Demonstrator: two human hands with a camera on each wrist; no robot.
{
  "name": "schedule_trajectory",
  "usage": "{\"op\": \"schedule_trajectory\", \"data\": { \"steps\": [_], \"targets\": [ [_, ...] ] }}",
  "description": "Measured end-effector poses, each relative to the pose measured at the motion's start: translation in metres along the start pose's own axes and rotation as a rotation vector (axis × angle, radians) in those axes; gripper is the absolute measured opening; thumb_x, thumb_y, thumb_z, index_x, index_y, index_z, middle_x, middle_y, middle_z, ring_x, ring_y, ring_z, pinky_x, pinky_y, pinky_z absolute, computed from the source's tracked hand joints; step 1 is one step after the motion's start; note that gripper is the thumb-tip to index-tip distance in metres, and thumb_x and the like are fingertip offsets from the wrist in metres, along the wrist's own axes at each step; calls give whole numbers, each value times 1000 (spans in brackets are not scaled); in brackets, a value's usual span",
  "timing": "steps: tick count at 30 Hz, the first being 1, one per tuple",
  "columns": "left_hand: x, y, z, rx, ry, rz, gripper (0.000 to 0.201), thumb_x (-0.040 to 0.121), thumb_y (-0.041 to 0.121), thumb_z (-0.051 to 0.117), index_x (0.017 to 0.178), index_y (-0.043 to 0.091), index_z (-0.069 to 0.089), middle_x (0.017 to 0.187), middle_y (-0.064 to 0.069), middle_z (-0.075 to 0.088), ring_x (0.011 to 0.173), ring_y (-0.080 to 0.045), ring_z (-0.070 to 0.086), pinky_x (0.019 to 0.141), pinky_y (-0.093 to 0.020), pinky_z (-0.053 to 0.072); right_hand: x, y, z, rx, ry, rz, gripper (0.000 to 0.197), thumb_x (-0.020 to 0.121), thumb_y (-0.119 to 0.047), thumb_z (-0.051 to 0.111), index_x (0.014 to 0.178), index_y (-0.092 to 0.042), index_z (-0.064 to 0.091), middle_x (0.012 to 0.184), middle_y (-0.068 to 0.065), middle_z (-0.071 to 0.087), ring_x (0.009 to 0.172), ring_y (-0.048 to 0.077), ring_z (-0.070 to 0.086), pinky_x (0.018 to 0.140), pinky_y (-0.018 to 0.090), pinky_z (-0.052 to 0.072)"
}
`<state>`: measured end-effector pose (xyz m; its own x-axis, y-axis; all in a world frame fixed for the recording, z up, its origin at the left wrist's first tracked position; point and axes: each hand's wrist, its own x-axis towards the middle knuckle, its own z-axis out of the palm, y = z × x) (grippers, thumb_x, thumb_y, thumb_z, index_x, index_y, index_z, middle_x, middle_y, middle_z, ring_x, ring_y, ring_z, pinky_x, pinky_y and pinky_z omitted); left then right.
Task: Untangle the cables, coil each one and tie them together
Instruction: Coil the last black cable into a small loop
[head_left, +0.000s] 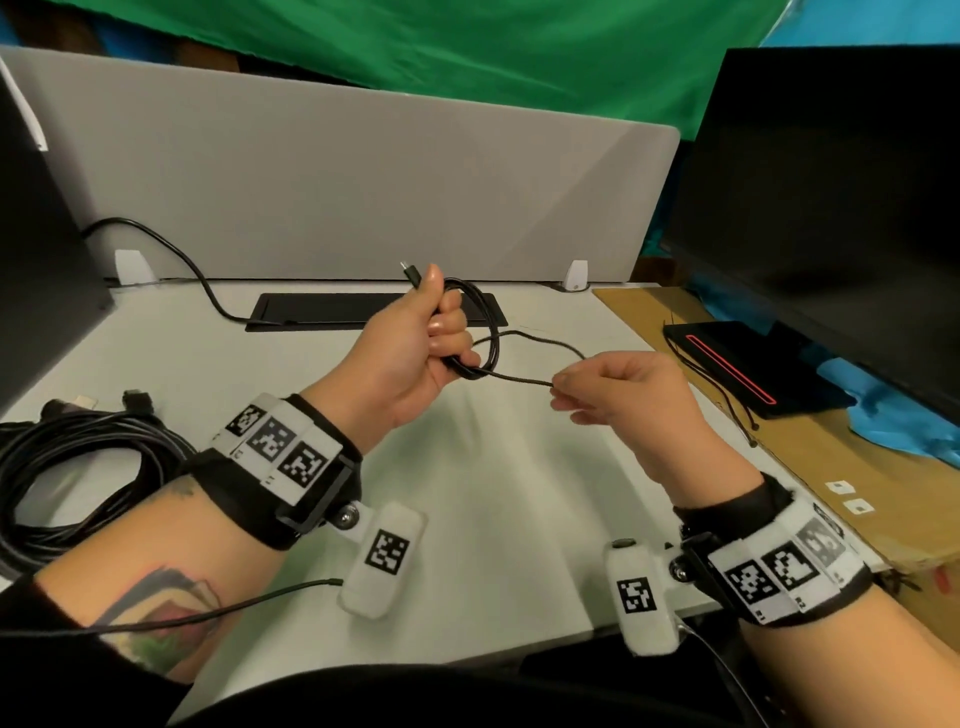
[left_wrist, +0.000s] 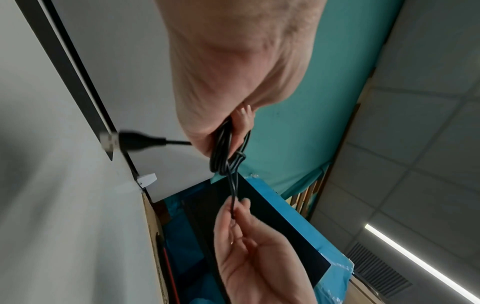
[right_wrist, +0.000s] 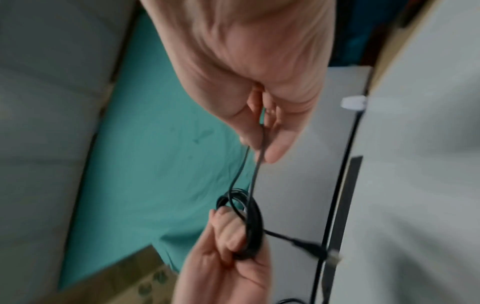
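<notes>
Because a coil springs apart the moment it is let go, the left hand (head_left: 415, 338) is closed as a fist round the wound turns of the thin black cable (head_left: 480, 332), its fingers (head_left: 452, 332) curled through the loops and the thumb laid along the top. One plug end (head_left: 408, 271) sticks up just beyond the thumb, probably trapped there so the start of the cable cannot slip back into the turns. The coil hangs clear of the bench (head_left: 493, 467), held up between the two hands.

From the underside of the coil a single run of cable leads across to the right hand (head_left: 618, 395), whose fingers (head_left: 563, 384) pinch it lightly between thumb and forefinger; the other fingers are loosely curled and carry nothing. In the left wrist view the tail seems to wrap round the bundle close to the left fingers, so the likely step is binding this coil with its own free end, with the pinch keeping the tail taut.

Both forearms are raised, wrists bent slightly inward, the left hand a little higher and farther out than the right. Well to the left of the left fingers, a heavier black cable bundle (head_left: 78, 467) lies on the bench, seemingly already wound.
</notes>
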<state>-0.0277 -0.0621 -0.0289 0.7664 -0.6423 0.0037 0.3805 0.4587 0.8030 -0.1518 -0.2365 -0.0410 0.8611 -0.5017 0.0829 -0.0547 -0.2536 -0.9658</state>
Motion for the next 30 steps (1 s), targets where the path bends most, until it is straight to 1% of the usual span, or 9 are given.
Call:
{"op": "schedule_trajectory", "data": {
  "steps": [3, 6, 8, 10, 12, 16, 22, 27, 30],
  "targets": [
    [-4, -11, 5, 81, -55, -5, 41, 107, 43, 36, 74, 20, 41, 56, 9, 26, 42, -5, 25, 51, -21, 40, 0, -6, -1, 451, 10, 30, 14, 89, 12, 61, 89, 0, 67, 83, 17, 71, 76, 25, 72, 76, 33, 62],
    [-3, -11, 5, 89, -40, 14, 41, 108, 42, 35, 74, 20, 41, 55, 9, 26, 43, -6, 25, 52, -21, 40, 3, -13, -9, 907, -9, 115, 22, 91, 13, 46, 93, -9, 51, 75, 11, 59, 59, 16, 55, 64, 30, 58],
    [-1, -8, 2, 55, 0, 35, 40, 108, 42, 35, 74, 21, 41, 55, 10, 28, 43, -5, 25, 57, -21, 40, 5, -16, -14, 888, -42, 125, 23, 88, 10, 47, 102, -8, 52, 71, 5, 49, 52, 12, 37, 52, 25, 45],
    [1, -8, 0, 35, 47, 52, 40, 108, 43, 34, 75, 21, 41, 55, 11, 30, 44, -5, 25, 64, -23, 36, 4, -14, -13, 632, -51, 109, 25, 85, 8, 59, 106, -7, 62, 63, 0, 47, 50, 11, 34, 48, 24, 40],
    [2, -10, -2, 31, 104, 72, 40, 108, 42, 33, 74, 21, 39, 54, 11, 31, 44, -4, 25, 66, -22, 29, 3, -11, -7, 467, -44, 119, 15, 83, 2, 71, 88, -11, 66, 56, -3, 45, 46, 10, 34, 48, 23, 43],
    [4, -12, -3, 60, 237, 34, 41, 108, 45, 33, 73, 24, 38, 53, 12, 31, 43, -5, 26, 67, -25, 28, 5, -7, -4, 685, -34, 251, 31, 96, -16, 62, 69, -19, 45, 52, -4, 25, 42, 11, 24, 51, 27, 47],
    [9, -9, -14, 20, 458, -79, 45, 107, 49, 33, 71, 23, 43, 63, 8, 33, 47, -7, 34, 80, -32, 38, 2, -12, 0, 927, -42, 203, 41, 104, -28, 42, 65, -18, 46, 56, -2, 26, 49, 13, 27, 64, 32, 52],
    [14, -8, -21, -95, 236, -112, 44, 106, 46, 39, 72, 19, 46, 64, 6, 35, 38, -7, 26, 63, -27, 51, 6, -9, -1, 995, 51, 261, 28, 108, -21, 34, 82, -15, 43, 62, 0, 36, 50, 13, 38, 65, 30, 50],
    [12, 0, -23, -93, 21, -197, 44, 104, 46, 43, 70, 19, 50, 67, 6, 39, 37, -4, 28, 60, -22, 53, 10, -7, -8, 929, 161, 319, 18, 106, -15, 40, 91, -12, 50, 68, 5, 58, 58, 17, 59, 64, 33, 58]
  ]
}}
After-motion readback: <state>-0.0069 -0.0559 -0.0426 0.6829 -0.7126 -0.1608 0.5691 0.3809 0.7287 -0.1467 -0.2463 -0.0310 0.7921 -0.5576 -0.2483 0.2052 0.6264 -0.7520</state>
